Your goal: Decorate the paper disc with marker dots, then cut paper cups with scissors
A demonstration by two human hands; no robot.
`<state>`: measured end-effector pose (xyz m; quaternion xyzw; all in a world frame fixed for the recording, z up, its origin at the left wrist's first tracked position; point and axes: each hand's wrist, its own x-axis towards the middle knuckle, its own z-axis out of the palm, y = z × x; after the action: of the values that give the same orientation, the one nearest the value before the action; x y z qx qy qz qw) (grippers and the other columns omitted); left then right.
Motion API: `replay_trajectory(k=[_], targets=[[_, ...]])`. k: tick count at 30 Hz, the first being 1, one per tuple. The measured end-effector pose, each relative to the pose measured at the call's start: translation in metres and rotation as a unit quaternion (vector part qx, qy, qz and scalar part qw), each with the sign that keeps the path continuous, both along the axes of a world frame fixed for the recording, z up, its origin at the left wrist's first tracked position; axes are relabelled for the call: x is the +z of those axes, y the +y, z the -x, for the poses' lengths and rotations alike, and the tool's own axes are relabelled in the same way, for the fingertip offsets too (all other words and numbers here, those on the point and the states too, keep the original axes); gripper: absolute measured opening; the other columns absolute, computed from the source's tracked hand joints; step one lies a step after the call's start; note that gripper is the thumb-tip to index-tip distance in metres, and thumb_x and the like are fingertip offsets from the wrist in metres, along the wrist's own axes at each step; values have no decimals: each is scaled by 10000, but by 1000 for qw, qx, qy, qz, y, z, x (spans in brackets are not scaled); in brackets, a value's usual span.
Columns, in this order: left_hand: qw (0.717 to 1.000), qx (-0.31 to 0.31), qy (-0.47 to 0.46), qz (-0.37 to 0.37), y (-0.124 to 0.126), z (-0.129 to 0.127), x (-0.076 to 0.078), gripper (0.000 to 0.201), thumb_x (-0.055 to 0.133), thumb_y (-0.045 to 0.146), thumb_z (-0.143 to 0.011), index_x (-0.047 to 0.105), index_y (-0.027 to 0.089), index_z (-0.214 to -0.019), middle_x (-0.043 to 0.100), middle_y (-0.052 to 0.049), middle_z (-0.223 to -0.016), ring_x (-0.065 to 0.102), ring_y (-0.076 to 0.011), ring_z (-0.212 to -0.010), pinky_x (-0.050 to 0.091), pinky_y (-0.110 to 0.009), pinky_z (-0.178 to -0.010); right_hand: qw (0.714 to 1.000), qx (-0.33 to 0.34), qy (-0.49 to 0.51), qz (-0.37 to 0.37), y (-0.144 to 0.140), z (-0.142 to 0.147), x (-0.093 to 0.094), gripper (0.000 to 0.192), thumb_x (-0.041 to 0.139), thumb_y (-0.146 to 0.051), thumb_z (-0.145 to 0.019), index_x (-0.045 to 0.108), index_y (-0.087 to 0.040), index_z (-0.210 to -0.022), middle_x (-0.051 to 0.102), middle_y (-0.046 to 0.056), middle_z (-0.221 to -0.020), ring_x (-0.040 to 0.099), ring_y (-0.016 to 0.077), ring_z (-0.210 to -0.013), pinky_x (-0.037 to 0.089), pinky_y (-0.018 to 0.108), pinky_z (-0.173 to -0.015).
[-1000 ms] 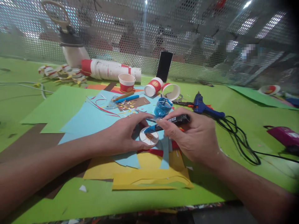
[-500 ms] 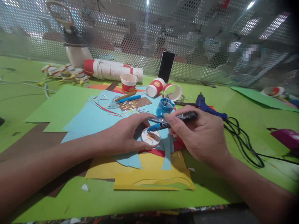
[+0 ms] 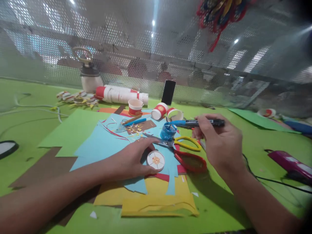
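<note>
Perforated metal mesh closes off the back of the frame; below it a green table [image 3: 29,130] fills the lower half, layered with light-blue, yellow and brown paper sheets [image 3: 97,146].

Left hand [image 3: 133,159], lower centre: fingers spread and curved around a small white paper disc [image 3: 155,160] with a yellow-orange pattern, thumb and index touching its rim, pinning it flat on the blue sheet. Not closed on anything.

Right hand [image 3: 219,143], right of centre: closed on a black marker [image 3: 197,123] with a blue cap end. Marker held clear of the table, long axis near horizontal, blue end pointing toward frame left.

Key relation: disc lies below and to the left of the marker's blue end, well apart from it. Left hand already on the disc; right hand is the farther one.

Between them: scissors [image 3: 187,154] with yellow and red handles, lying flat just right of the disc, blades toward it. A small blue pot [image 3: 168,130] sits just above the blades. Red-and-white paper cups [image 3: 159,110] stand and lie near the mesh.
</note>
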<state>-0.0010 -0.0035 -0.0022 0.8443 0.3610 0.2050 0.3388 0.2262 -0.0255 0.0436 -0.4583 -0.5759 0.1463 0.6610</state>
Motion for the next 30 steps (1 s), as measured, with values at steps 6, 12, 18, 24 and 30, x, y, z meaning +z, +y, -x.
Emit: replay_trajectory(k=[6,12,18,24,30], targets=[[1000,5,-15,1,0,1,-3,709,756,332,-686,464,236,-1325,615,-70,-1161,585,-255,-1035,489,-391,-894,994,20,37,103,29,-13,15,217,724,-344,-729,651,-158,-816,570,-36,-577,530,108,-513,475,275,-536],[999,-3,-27,-17,0,0,-1,712,755,342,-680,476,221,-1324,627,-79,-1123,599,-251,-996,496,-379,-863,990,-9,-46,132,47,-6,11,256,666,-402,-734,592,-169,-658,545,-34,-518,486,104,-459,421,261,-485],[1000,-5,-18,-20,-1,0,1,710,746,328,-685,465,231,-1330,625,-83,-1130,596,-252,-998,495,-391,-868,973,2,-160,168,59,0,-12,233,677,-376,-699,692,-143,-693,606,3,-536,537,154,-521,416,284,-525],[1000,-7,-18,-20,-1,1,-1,688,734,373,-710,463,229,-1327,627,-76,-1120,600,-246,-979,498,-381,-859,972,-8,-178,155,54,-3,-16,232,673,-378,-714,667,-155,-651,604,8,-559,534,161,-569,402,286,-559],[999,-10,-20,-23,0,0,-1,671,732,332,-716,453,245,-1320,635,-53,-1080,607,-221,-924,506,-351,-809,986,-12,-125,111,38,-6,-1,251,685,-393,-742,675,-142,-734,592,-6,-598,502,135,-562,407,285,-577]])
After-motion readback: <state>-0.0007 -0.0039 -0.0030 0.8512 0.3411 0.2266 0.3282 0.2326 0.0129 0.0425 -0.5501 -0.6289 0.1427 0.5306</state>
